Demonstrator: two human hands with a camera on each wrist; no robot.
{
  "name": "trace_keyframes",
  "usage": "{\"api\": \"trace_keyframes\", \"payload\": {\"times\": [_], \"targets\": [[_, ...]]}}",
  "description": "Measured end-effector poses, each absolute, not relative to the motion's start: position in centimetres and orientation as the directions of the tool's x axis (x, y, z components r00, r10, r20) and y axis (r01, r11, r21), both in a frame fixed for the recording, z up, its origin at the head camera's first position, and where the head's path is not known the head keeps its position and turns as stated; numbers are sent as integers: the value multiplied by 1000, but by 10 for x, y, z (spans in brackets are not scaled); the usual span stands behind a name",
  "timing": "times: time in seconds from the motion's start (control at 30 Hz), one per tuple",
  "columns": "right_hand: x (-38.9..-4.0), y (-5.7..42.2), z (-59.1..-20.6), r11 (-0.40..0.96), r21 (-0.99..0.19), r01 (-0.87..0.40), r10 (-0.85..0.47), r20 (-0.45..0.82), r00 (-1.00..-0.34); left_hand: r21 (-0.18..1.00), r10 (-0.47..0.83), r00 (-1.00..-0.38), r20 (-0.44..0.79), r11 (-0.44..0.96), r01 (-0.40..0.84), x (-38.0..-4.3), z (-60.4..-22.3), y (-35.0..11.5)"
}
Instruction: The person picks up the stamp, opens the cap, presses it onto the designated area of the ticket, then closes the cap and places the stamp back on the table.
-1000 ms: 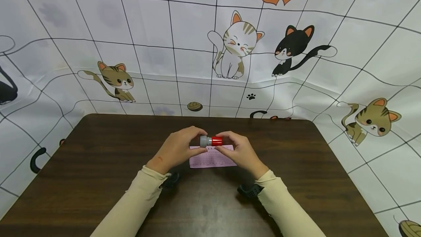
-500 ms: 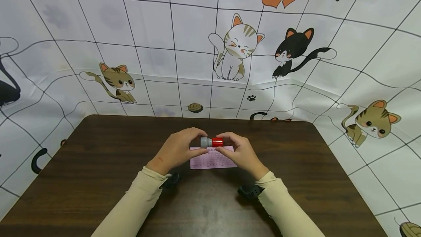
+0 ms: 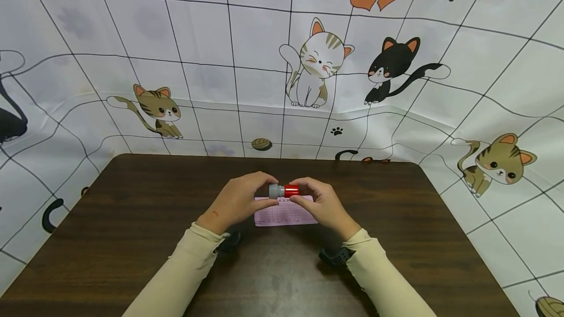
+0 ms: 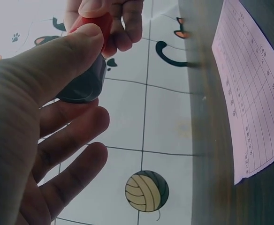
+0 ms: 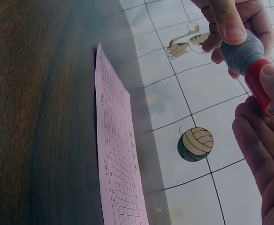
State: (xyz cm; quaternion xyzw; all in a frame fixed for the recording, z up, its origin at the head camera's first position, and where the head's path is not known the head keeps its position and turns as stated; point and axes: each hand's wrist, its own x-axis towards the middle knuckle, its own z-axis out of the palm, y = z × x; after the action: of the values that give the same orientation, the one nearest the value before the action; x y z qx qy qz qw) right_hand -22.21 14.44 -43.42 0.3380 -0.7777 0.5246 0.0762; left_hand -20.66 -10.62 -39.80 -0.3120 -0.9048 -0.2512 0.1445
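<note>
Both hands hold a small stamp-like object, level, above the table. My left hand [image 3: 242,198] pinches its rounded grey knob [image 5: 242,52] between thumb and fingers. The red cylindrical part [image 5: 259,86] at the other end is pinched by my right hand [image 3: 323,204]. A grooved grey collar joins the two parts in the right wrist view. In the left wrist view my left thumb covers part of the grey knob [image 4: 87,84], and the lower fingers spread away from it. Beneath the hands lies a pink printed form [image 3: 286,213] with a ruled grid.
The dark wooden table [image 3: 145,238] extends around the paper. Behind it hangs a white sheet [image 3: 198,82] with black grid lines and cartoon cats. Dark bands [image 3: 337,256] circle both wrists, below the pale sleeves.
</note>
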Motion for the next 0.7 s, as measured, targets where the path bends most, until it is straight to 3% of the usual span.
{"api": "trace_keyframes", "payload": {"times": [0.7], "targets": [[-221,144,-432,244,-743,-623,-468,473,-747,345,509,-741,438,667,661,-208,-399,-108]]}}
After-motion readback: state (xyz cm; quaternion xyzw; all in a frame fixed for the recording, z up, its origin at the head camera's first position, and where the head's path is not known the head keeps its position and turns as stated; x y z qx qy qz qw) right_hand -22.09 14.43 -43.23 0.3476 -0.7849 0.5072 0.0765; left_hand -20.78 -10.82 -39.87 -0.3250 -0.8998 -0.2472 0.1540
